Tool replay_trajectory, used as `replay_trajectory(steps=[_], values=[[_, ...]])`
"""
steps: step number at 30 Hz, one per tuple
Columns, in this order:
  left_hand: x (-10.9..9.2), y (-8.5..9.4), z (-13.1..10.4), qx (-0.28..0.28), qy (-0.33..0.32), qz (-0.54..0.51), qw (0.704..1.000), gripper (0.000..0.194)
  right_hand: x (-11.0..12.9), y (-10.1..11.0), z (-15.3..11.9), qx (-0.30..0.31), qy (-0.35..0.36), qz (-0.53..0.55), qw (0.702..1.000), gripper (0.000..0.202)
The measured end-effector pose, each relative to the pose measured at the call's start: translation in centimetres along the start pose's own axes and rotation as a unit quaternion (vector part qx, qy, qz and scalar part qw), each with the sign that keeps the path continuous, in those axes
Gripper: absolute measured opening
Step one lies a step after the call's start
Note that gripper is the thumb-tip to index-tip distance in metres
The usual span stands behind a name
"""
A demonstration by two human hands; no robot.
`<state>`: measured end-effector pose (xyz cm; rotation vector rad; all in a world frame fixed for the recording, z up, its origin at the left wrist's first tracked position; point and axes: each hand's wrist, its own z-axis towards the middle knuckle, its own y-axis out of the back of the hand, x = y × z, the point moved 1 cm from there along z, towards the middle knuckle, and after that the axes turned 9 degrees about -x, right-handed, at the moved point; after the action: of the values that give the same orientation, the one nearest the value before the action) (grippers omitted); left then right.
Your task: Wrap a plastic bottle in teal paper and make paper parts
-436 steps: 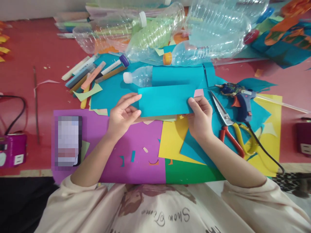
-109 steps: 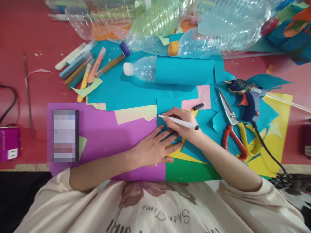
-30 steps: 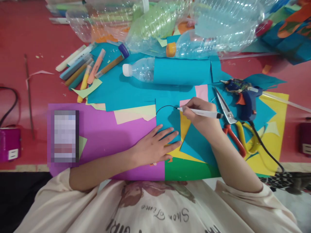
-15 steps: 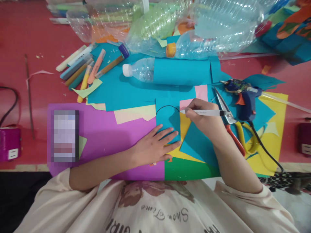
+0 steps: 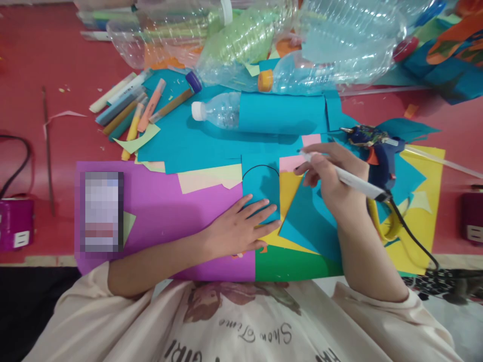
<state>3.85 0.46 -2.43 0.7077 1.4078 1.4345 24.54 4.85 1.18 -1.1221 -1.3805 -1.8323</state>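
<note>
My left hand [image 5: 247,226] lies flat with fingers spread over the lower part of a blue paper strip [image 5: 261,186]. A thin black arc runs across that strip from edge to edge, above my fingertips. In my right hand [image 5: 332,173] is a white marker [image 5: 354,182], its tip pointing up and left, lifted off the strip near some pink paper [image 5: 290,163]. Beyond both hands lies a clear plastic bottle [image 5: 222,110] with a white cap, its body wrapped in blue paper.
Several markers [image 5: 124,108] lie at the left, above a phone [image 5: 101,211] on purple paper [image 5: 162,216]. A glue gun [image 5: 385,156] and yellow-handled scissors [image 5: 385,226], partly hidden by my right arm, are at the right. Plastic bottles [image 5: 339,65] crowd the back.
My right hand has moved right and drawn the marker away from the arc's right end; the marker now tilts more. It covers more of the scissors. My left hand stays put.
</note>
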Motion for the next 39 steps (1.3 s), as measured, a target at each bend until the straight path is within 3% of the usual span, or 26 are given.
replay_trajectory(steps=[3, 7, 10, 13, 17, 22, 26, 30, 36, 39], values=[[0.1, 0.0, 0.0, -0.005, -0.001, -0.006, 1.000, 0.046, 0.0, 0.5, 0.2, 0.001, 0.024, -0.095, 0.995, 0.030], [0.3, -0.1, -0.1, -0.004, 0.000, -0.016, 1.000, 0.046, -0.7, 0.7, 0.7, 0.001, 0.100, -0.274, 0.956, 0.030], [0.3, -0.1, -0.1, 0.006, 0.006, -0.031, 0.999, 0.048, -1.5, 0.5, 0.9, 0.023, 0.113, -0.308, 0.944, 0.031], [0.3, -0.1, -0.1, 0.006, 0.013, -0.048, 0.999, 0.049, -1.9, 0.2, 0.9, 0.045, 0.097, -0.287, 0.952, 0.028], [0.6, 0.1, -0.2, -0.045, 0.022, -0.089, 0.995, 0.048, -1.4, 0.3, 0.8, 0.032, 0.060, -0.217, 0.974, 0.023], [1.8, 0.8, -0.2, -0.205, 0.048, -0.151, 0.966, 0.030, 0.1, -0.4, -0.3, 0.052, -0.003, 0.005, 0.999, 0.031], [2.8, 1.1, -0.1, -0.293, 0.133, -0.199, 0.926, 0.027, 0.6, -2.4, -2.0, 0.145, -0.046, 0.209, 0.966, 0.035], [3.4, 1.2, 0.0, -0.312, 0.154, -0.210, 0.914, 0.021, 0.5, -4.4, -3.4, 0.202, -0.113, 0.318, 0.920, 0.034], [4.1, 1.5, -0.2, -0.330, 0.165, -0.201, 0.908, 0.010, -0.1, -4.7, -3.7, 0.213, -0.171, 0.372, 0.887, 0.033], [4.8, 1.8, -0.2, -0.331, 0.191, -0.220, 0.897, 0.007, -0.3, -4.3, -3.0, 0.206, -0.209, 0.398, 0.869, 0.043]])
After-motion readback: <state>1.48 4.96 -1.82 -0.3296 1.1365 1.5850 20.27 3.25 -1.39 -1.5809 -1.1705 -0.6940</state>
